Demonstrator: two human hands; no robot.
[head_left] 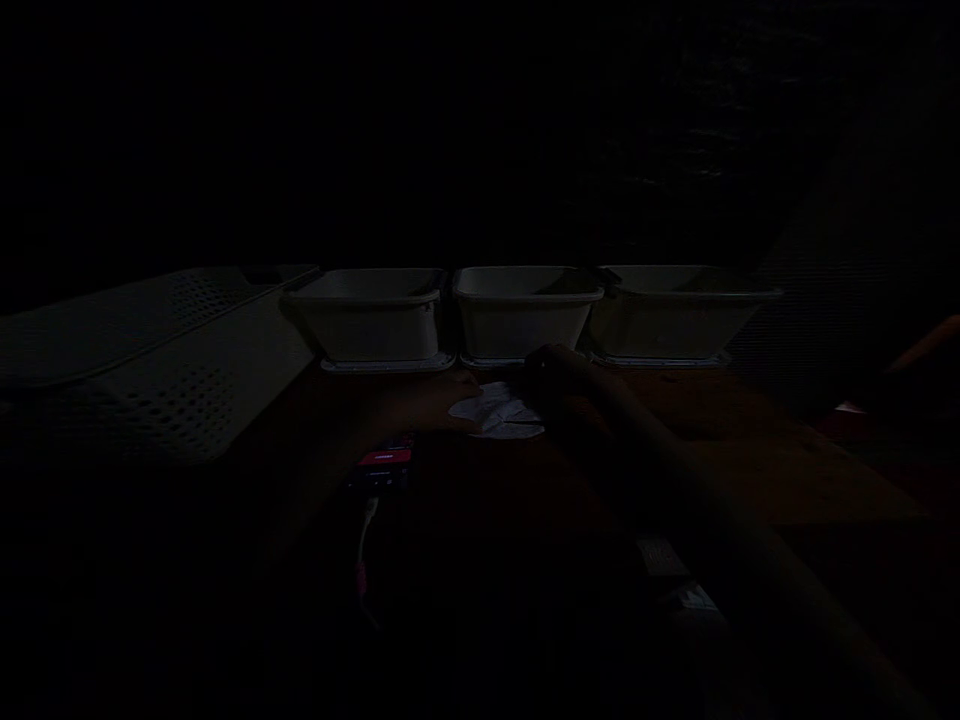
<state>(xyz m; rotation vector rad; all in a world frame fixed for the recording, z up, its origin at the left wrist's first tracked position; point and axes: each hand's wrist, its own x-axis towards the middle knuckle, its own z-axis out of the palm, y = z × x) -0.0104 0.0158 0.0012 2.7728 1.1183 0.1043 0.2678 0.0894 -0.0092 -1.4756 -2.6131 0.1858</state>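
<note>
The scene is very dark. A pale, creased, thin piece, cloth or paper, lies low over the wooden table in the middle. My left hand is at its left edge, with the thumb on the near side and the fingers on the far side, closed on that edge. At the far right edge of the pale piece is my right hand, bent at the knuckles; its fingertips are lost in shadow.
Three pale plastic tubs, left, middle and right, stand along the table's back. A perforated basket is at left. A lit phone with a cable lies nearer. Another person's arm shows at right.
</note>
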